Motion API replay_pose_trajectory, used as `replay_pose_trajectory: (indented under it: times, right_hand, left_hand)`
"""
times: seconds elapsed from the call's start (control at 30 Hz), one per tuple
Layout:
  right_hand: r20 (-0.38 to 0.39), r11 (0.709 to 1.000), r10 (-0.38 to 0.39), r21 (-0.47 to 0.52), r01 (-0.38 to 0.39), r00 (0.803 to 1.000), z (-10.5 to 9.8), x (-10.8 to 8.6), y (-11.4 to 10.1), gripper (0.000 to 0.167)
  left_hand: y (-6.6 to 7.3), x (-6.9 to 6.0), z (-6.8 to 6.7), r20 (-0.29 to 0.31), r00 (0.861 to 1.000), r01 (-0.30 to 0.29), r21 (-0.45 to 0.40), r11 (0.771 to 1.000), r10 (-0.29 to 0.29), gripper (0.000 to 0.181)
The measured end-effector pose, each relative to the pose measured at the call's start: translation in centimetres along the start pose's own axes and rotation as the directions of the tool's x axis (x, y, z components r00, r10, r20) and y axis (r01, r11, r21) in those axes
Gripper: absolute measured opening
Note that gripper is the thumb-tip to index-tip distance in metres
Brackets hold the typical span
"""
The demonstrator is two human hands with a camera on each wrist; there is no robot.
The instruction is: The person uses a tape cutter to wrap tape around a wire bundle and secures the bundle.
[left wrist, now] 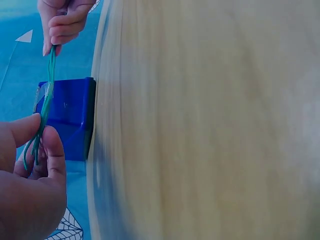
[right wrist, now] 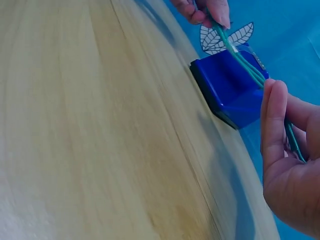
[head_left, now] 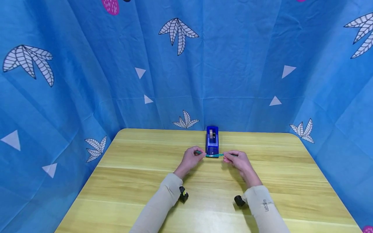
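Observation:
Both hands hold a bundle of thin green cords [head_left: 214,155] stretched between them. The left hand [head_left: 190,159] pinches one end between thumb and fingers; in the left wrist view several loose cord ends [left wrist: 36,147] stick out past its fingertips. Toward the other end, the right hand [head_left: 239,161] pinches the bundle too. Just behind the cords stands a blue tape dispenser [head_left: 212,146], its cutting end facing the person. A bit of clear tape [left wrist: 48,90] lies against the cords by that end; whether it is cut free cannot be told.
The wooden table [head_left: 140,181] has the dispenser near its far edge. A blue patterned curtain [head_left: 227,64] hangs behind and along both sides. A black wrist camera [head_left: 183,194] sits at the left sleeve, another camera [head_left: 239,200] at the right.

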State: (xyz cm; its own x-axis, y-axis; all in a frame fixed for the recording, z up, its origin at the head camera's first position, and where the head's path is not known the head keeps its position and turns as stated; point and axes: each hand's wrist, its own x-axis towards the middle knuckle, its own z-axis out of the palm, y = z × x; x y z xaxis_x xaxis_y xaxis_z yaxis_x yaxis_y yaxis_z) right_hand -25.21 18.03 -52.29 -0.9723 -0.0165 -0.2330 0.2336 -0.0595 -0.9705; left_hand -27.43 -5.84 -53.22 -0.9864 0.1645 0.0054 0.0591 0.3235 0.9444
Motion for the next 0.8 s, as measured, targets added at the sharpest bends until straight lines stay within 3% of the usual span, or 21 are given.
replay_pose_trajectory:
  times: [0.2,0.53,0.8]
  right_hand:
    - [0.001,1.0,-0.011,0.018,0.011,1.0,-0.07,0.2,-0.07,0.037]
    - [0.012,0.999,-0.031,0.021,0.031,0.999,-0.43,0.48,0.3,0.039]
    - [0.06,0.999,-0.02,0.033,0.018,0.998,-0.85,0.53,0.66,0.038]
  left_hand:
    - [-0.05,0.07,0.04,-0.006,1.0,0.002,0.018,1.0,-0.002,0.013]
    - [0.05,0.29,0.22,0.028,0.999,0.042,-0.121,0.992,-0.039,0.016]
    - [0.1,0.6,0.38,-0.002,1.0,0.008,-0.065,0.998,-0.008,0.008]
